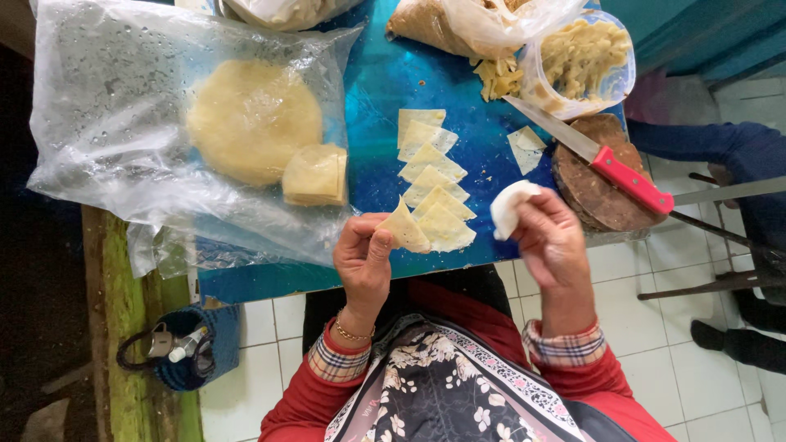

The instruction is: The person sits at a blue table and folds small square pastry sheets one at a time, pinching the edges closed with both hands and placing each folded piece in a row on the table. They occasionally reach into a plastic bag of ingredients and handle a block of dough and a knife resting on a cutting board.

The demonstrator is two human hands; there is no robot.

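Observation:
My left hand (364, 255) pinches a pale yellow, triangle-folded pastry sheet (404, 228) at the near edge of the blue table (377, 98). My right hand (550, 236) is closed around a white lump of dough or cloth (509, 206), held just above the table edge. Between and beyond the hands lies a row of several overlapping cut pastry squares (431, 168). One more loose square (525, 147) lies to the right of the row.
A clear plastic bag (115, 131) holds a round stack of pastry sheets (252, 119) and a cut wedge stack (315, 174). A red-handled knife (630, 178) rests on a round wooden board (591, 190). A plastic tub of filling (583, 59) stands behind. Another person's sleeve (720, 147) is at right.

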